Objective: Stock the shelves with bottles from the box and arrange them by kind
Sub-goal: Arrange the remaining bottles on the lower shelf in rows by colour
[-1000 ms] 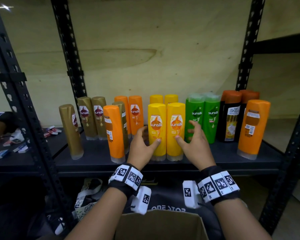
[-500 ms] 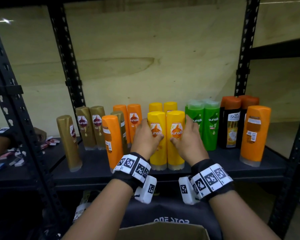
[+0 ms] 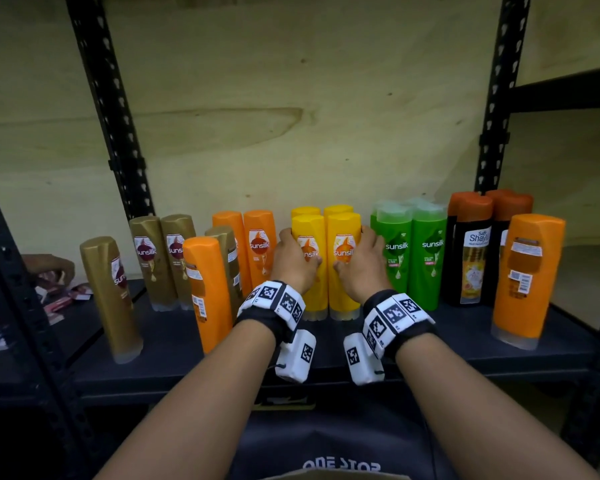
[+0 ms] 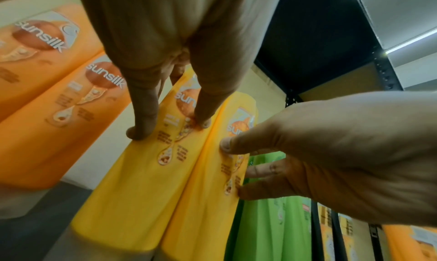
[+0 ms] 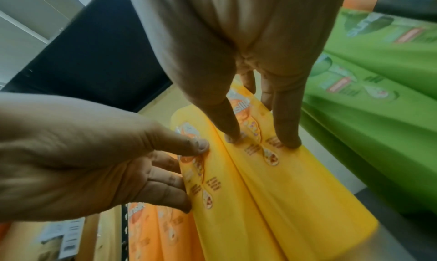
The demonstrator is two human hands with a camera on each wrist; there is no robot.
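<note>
Two yellow Sunsilk bottles stand side by side at the middle of the dark shelf (image 3: 465, 351), right in front of two more yellow ones. My left hand (image 3: 297, 259) grips the left yellow bottle (image 3: 310, 292), thumb on its label and fingers round its left side. My right hand (image 3: 359, 263) grips the right yellow bottle (image 3: 343, 296) the same way from the right. In the left wrist view my left hand (image 4: 170, 128) sits on the left bottle (image 4: 141, 190). In the right wrist view my right hand (image 5: 260, 141) holds the right bottle (image 5: 295, 199).
Gold bottles (image 3: 153, 258) and orange bottles (image 3: 260, 251) stand to the left, with a loose orange one (image 3: 208, 292) and a gold one (image 3: 111, 296) nearer the front. Green bottles (image 3: 409, 254), black bottles (image 3: 470, 251) and an orange bottle (image 3: 527, 278) stand right. The box rim (image 3: 326, 475) is below.
Both hands went from open beside the front yellow bottles to gripping them. The two bottles now stand close against the back yellow pair.
</note>
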